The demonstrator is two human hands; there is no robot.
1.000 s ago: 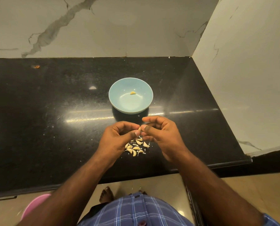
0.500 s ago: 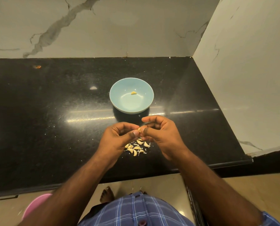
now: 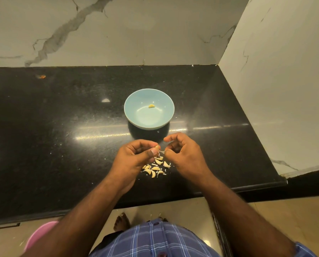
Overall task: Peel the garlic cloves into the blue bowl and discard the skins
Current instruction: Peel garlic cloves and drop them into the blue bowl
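While the left hand (image 3: 134, 156) is pinching a small pale garlic clove (image 3: 157, 147), the right hand (image 3: 182, 154) is pinching its thin papery skin (image 3: 162, 152), just above the unpeeled cloves (image 3: 155, 167) lying on the glossy black stone surface (image 3: 62, 145). One peeled yellowish clove (image 3: 151, 106) is sitting in the round light-blue ceramic bowl (image 3: 132, 110) right behind the hands.

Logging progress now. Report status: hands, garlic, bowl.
Left hand pinches a clove; right hand pulls skin off it. One peeled clove in blue bowl. Unpeeled pile on counter under hands. Nothing blocking.
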